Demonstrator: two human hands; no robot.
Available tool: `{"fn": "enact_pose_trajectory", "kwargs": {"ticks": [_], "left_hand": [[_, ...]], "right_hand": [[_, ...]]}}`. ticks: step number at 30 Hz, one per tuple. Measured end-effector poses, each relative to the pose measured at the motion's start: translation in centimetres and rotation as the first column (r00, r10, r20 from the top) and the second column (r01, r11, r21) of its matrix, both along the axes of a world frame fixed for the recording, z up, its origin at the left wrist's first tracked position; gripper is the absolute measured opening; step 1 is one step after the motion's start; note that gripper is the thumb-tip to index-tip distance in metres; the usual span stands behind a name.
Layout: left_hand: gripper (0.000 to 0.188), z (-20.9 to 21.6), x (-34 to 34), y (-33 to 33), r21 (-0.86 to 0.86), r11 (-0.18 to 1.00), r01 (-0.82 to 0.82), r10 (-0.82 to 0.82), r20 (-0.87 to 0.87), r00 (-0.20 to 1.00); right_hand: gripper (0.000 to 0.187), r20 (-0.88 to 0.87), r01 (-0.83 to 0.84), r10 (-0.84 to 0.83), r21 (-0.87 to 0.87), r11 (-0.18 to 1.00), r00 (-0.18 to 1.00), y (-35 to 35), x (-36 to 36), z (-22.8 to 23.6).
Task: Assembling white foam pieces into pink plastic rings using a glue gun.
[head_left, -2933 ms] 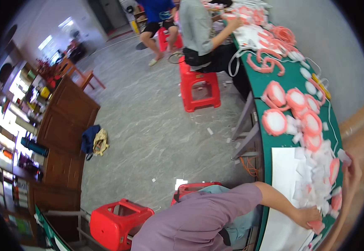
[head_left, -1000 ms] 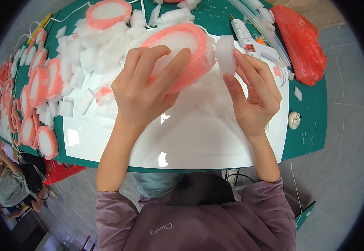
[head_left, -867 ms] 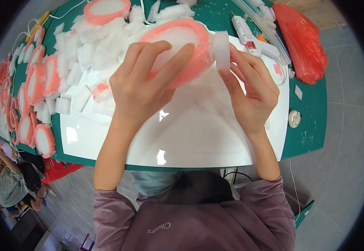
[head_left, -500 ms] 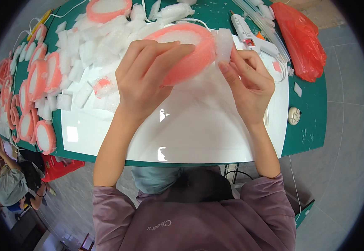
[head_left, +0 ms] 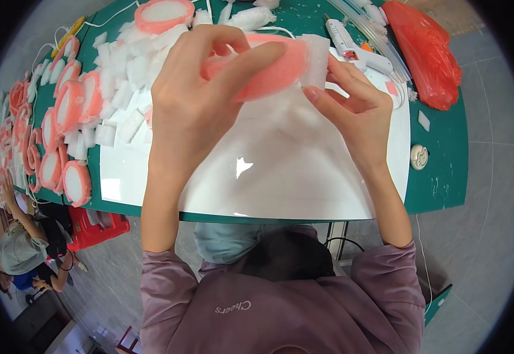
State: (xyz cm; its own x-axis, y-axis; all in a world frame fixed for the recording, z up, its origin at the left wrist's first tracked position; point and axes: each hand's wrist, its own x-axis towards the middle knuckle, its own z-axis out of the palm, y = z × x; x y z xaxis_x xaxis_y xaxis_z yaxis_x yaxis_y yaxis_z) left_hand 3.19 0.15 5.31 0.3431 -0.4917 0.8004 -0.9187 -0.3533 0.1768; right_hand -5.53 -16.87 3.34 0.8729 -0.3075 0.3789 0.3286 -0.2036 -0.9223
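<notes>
Above the white board, my left hand grips a foam disc with a pink rim, thumb and fingers around its edge. The disc is tilted, and my hand covers much of its left part. At the disc's right edge a small white foam piece stands against the pink rim. My right hand pinches that piece between thumb and fingers at its lower right side. Whether the piece is stuck to the rim, I cannot tell.
White foam pieces are heaped left of the board, with several pink-rimmed discs beyond. A glue gun, clear sticks and a red plastic bag lie at the far right. Another person is at lower left.
The disc has tilted, so its white face is now mostly hidden. My left hand has turned and come slightly nearer the camera. The white piece stays at the disc's right edge.
</notes>
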Motion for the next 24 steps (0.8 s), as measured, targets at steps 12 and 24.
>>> {"fn": "enact_pose_trajectory", "kwargs": {"ticks": [12,24], "left_hand": [[0.033,1.9,-2.5,-2.0,0.473,0.88,0.032,-0.029,-0.014,0.999],[0.019,-0.3,-2.6,-7.6,0.573,0.776,0.264,-0.378,0.088,0.922]], "right_hand": [[0.037,-0.517,-0.044,0.015,-0.043,0.998,0.856,0.6,-3.2,-2.1],[0.011,-0.466,-0.07,-0.246,-0.563,0.824,0.85,-1.0,-5.9,-2.7]]}}
